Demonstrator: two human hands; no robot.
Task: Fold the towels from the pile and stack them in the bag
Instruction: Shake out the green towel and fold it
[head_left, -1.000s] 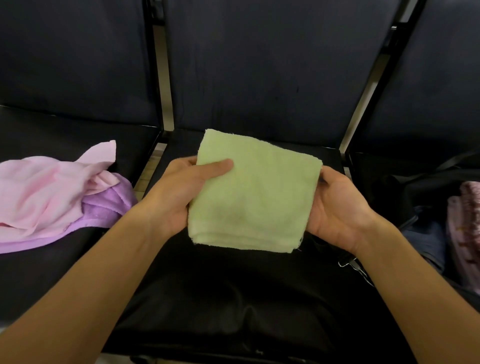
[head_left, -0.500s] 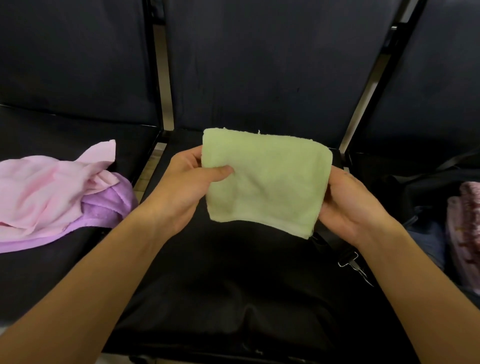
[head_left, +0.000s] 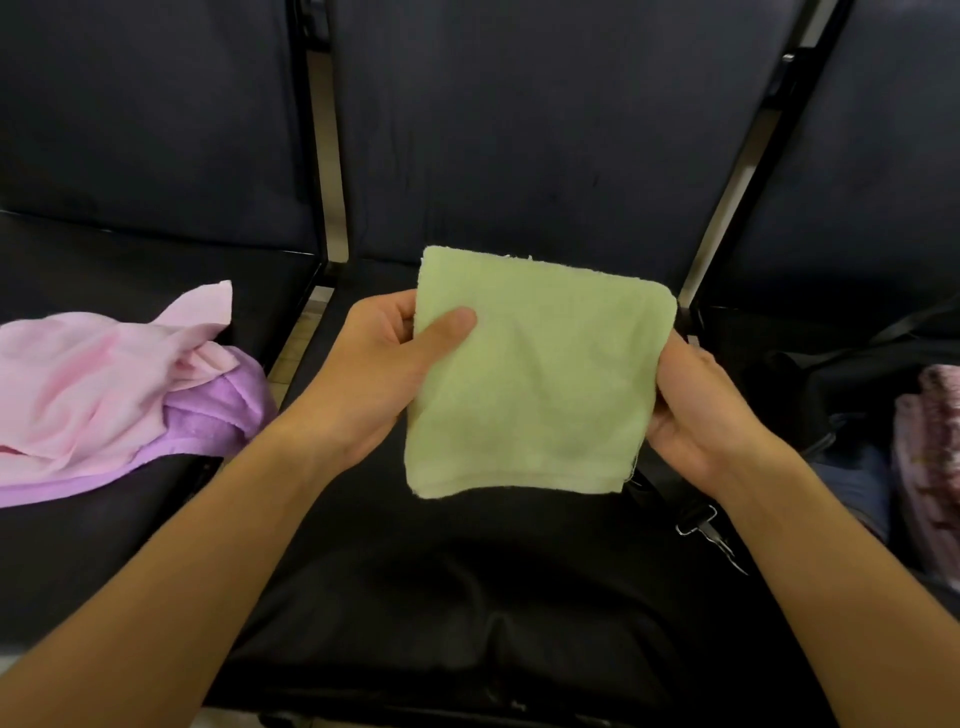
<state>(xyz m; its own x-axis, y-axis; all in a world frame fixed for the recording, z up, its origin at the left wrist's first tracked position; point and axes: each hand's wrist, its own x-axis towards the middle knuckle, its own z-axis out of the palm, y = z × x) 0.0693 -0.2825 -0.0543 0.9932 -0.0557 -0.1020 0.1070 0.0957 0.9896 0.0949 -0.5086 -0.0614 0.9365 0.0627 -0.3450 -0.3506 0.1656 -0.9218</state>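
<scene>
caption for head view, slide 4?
Both hands hold a folded green towel above a black bag; unfolded pink towel waits left.

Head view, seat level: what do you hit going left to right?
pink towel → purple towel → left hand → green towel → right hand → metal strap clip → black bag → pink patterned cloth
</scene>
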